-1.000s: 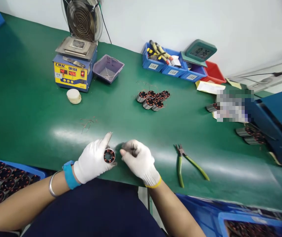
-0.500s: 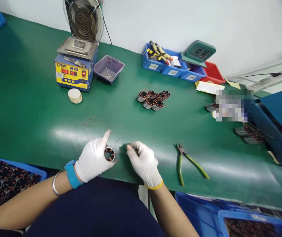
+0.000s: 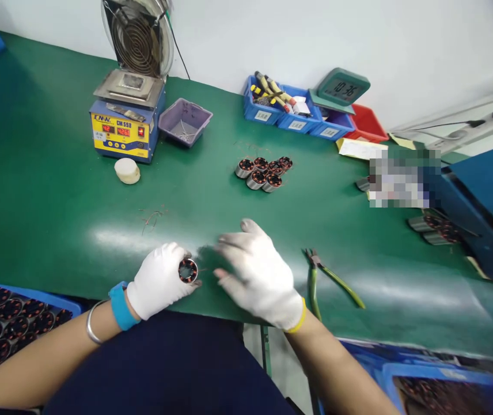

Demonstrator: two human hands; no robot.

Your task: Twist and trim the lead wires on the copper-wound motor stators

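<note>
My left hand (image 3: 160, 279), in a white glove, is closed around a motor stator (image 3: 188, 270), a metal ring with dark insides and copper windings. The stator's round opening faces up toward me, and a thin wire sticks out on its right. To the right of it, my right hand (image 3: 257, 271), also gloved, is spread and slightly blurred, with nothing visible in its fingers. Green-handled cutting pliers (image 3: 314, 266) lie on the table, jaws pointing away, to the right of my right hand.
Several stators (image 3: 257, 178) stand grouped mid-table. Wire scraps (image 3: 154, 218) lie nearer. Behind are a solder pot (image 3: 123, 132), a white round block (image 3: 127, 171), a purple bin (image 3: 186, 121), blue tool bins (image 3: 264, 115) and a clock (image 3: 344, 87). Blue crates (image 3: 67, 301) of stators sit below the edge.
My right hand has opened from a pinch and moved a little right, spreading its fingers. My left thumb has come down from its raised position and the stator stays in that hand.
</note>
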